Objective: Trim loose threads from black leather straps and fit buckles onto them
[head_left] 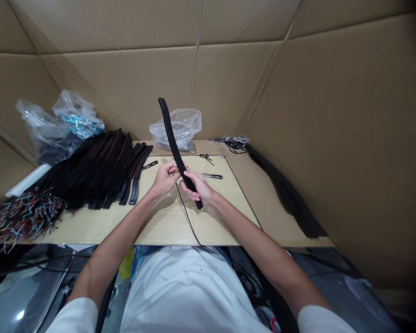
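Note:
A long, curved black strip [172, 138] stands tilted over the table, its upper end leaning left. My right hand [198, 184] is closed round its lower part. Against the strip's left side, the fingers of my left hand [166, 178] pinch a thin black cord [185, 210], which trails down to the table's front edge. The cord's end between the fingers is too small to make out. Just right of my right hand lies a craft knife [213, 176]. A short piece of tied dark cord [206, 158] is on the board behind it.
At left is a big pile of dark strips [93, 166] with colourful thread ends [27, 217]. Another cutter [149, 165] lies beside it. Clear plastic bags [185, 127] stand at the back. Long black strips [284, 189] lie at right, along cardboard walls [333, 115].

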### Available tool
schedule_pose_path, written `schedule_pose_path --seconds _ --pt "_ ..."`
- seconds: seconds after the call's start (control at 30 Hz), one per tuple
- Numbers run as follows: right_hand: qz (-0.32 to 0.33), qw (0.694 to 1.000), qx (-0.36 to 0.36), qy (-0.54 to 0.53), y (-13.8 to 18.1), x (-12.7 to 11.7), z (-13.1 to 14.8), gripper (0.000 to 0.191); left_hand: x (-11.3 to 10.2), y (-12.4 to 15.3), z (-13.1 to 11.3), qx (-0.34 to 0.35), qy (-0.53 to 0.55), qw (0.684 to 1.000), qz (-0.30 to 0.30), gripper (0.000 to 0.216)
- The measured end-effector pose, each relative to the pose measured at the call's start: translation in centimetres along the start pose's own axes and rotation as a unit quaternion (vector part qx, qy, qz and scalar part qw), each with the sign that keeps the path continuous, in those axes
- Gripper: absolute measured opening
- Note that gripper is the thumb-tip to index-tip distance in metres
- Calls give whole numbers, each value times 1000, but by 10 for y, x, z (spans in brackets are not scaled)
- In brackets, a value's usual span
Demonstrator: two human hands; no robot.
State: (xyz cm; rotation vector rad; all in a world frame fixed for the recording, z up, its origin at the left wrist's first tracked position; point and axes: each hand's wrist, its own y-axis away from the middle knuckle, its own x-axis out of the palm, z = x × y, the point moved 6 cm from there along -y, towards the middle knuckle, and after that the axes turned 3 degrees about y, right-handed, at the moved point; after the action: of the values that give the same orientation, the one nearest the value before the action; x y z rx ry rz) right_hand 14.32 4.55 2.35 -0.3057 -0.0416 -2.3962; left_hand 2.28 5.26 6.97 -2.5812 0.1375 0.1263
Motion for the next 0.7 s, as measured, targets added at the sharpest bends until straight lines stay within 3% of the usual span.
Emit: schedule_pose_path --seconds 0.27,0.43,0.57,0.7 --pt "-193 963 -127 142 -7 -22 1 41 -13 -3 8 55 -86 992 -75 16" --pt "-178 951 -182 177 -4 -22 6 32 -24 -5 9 92 -153 979 -98 15" --pt "-191 949 -201 151 -5 -21 3 36 -22 -6 4 107 -148 978 -103 37" --pt "-195 951 -203 125 -4 -16 3 42 -19 -5 0 98 -126 981 -108 43"
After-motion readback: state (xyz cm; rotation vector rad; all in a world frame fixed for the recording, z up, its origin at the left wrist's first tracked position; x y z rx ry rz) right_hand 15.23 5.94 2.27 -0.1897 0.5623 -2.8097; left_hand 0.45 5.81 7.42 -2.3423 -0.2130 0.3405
